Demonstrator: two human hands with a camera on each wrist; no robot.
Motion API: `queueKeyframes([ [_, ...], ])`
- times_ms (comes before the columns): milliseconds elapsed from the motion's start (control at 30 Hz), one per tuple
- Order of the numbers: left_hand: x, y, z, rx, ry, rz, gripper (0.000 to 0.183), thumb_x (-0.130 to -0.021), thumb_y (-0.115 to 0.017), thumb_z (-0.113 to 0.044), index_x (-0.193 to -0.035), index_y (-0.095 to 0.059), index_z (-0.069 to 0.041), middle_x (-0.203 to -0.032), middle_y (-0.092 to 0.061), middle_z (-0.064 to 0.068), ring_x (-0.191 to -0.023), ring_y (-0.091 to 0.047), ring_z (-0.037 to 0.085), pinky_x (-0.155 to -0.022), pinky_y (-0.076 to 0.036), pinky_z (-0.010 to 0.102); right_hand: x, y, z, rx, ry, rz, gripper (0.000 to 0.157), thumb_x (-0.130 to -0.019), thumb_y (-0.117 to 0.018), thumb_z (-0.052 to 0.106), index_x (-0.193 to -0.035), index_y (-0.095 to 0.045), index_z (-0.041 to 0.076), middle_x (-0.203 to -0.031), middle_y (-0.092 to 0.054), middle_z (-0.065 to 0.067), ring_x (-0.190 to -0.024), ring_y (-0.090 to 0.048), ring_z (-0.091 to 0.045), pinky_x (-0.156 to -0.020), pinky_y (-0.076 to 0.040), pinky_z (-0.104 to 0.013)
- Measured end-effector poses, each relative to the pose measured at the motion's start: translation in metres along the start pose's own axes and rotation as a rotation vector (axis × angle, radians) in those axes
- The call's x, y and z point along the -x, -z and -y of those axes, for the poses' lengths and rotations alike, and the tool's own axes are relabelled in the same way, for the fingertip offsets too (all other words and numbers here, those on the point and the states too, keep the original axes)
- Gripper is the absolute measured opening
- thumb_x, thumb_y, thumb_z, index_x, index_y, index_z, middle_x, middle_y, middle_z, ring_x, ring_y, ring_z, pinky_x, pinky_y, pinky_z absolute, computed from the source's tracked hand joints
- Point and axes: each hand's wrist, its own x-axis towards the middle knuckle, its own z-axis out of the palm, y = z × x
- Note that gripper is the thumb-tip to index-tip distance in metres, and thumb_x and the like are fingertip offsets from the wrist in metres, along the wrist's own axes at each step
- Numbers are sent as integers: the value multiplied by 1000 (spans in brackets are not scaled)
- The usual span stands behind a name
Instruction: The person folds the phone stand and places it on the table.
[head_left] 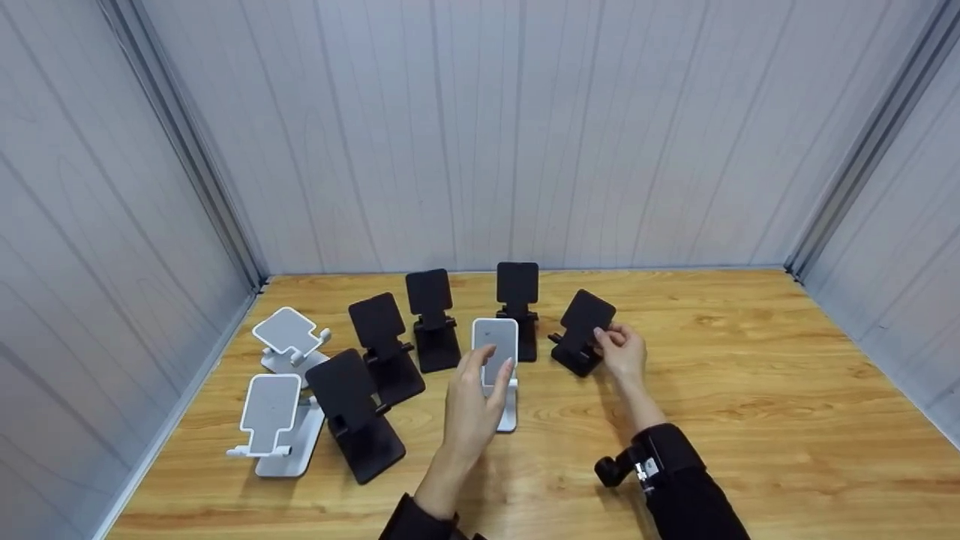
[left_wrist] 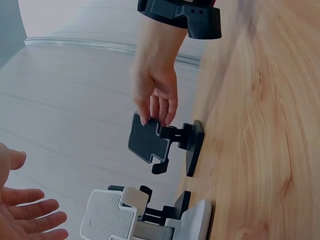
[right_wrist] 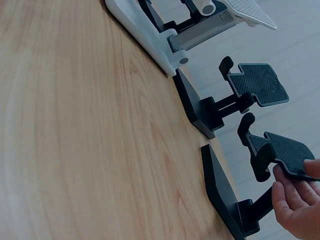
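A black phone stand (head_left: 587, 319) stands upright on the table at the right of the group, and my right hand (head_left: 624, 352) pinches the right edge of its tilted plate between thumb and fingers. The right wrist view shows the thumb on top of the plate (right_wrist: 290, 152) and the fingers beneath. My left hand (head_left: 469, 416) hovers by a white phone stand (head_left: 506, 416) in the middle. In the left wrist view the fingers of this left hand (left_wrist: 30, 215) are extended and apart from the white stand's plate (left_wrist: 107, 215), holding nothing.
Several other black phone stands, including one at the back (head_left: 517, 283) and one at front left (head_left: 367, 450), stand left of my right hand. Two white phone stands (head_left: 271, 405) (head_left: 285, 330) are at far left. Pale panel walls (head_left: 465, 150) enclose the wooden table (head_left: 750, 420).
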Motion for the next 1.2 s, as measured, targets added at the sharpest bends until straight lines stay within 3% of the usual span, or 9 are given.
queueKeyframes([
  [167,2,-6,-2,-1,-23,22,36,-90,-52,-28,-108,-56,2,-104,-58,13,-98,-55,24,-84,-47,37,2,4,-2,6,19,-56,18,-81,-60,-2,-96,-53,-11,-77,-63,-10,-63,-58,-9,-58,-52,-19],
  [400,5,-11,-4,10,-31,36,36,-90,-52,-29,-108,-57,2,-103,-58,13,-97,-55,24,-83,-47,37,9,14,0,10,37,-68,16,-81,-61,-1,-93,-55,-11,-72,-62,-4,-62,-58,-8,-61,-53,-22],
  [533,5,-12,-6,28,-33,38,34,-89,-54,-26,-107,-58,2,-100,-59,13,-95,-55,25,-83,-46,37,12,22,6,-36,35,-12,17,-82,-58,-3,-95,-52,-12,-69,-62,0,-60,-59,-5,-61,-53,-20],
  [600,6,-12,-8,35,-27,43,32,-88,-55,-25,-106,-58,1,-100,-59,13,-94,-55,24,-82,-46,37,1,28,-9,-73,65,36,17,-82,-60,0,-94,-53,-8,-70,-63,1,-60,-60,-6,-60,-53,-20],
  [667,7,-13,-10,40,-19,49,30,-88,-56,-24,-106,-59,1,-99,-59,12,-93,-55,24,-82,-46,36,5,35,-7,-160,89,127,14,-82,-60,0,-93,-55,-7,-72,-64,-3,-63,-61,-10,-61,-53,-22],
  [767,9,-15,-11,47,-14,62,30,-88,-56,-25,-105,-59,0,-98,-59,10,-92,-55,24,-80,-47,35,-5,44,-25,-278,150,220,14,-80,-64,4,-91,-58,-3,-77,-65,-10,-68,-62,-18,-62,-54,-25],
  [900,11,-16,-11,62,-11,83,30,-88,-56,-25,-104,-59,-1,-97,-60,8,-91,-57,23,-80,-48,34,21,46,9,-272,148,240,22,-79,-66,6,-93,-55,-6,-76,-62,-9,-69,-60,-16,-63,-53,-25],
  [1000,11,-19,-10,88,5,114,29,-88,-56,-24,-104,-59,0,-96,-60,9,-89,-57,22,-78,-49,33,56,44,55,-237,134,250,23,-80,-64,3,-93,-52,-10,-74,-60,-6,-68,-58,-12,-64,-52,-24],
  [1200,11,-24,-6,232,108,229,30,-87,-57,-21,-104,-58,4,-88,-61,8,-78,-59,19,-69,-51,26,82,43,82,-237,123,292,12,-82,-56,-9,-93,-52,-11,-73,-59,-6,-68,-57,-13,-65,-53,-26],
])
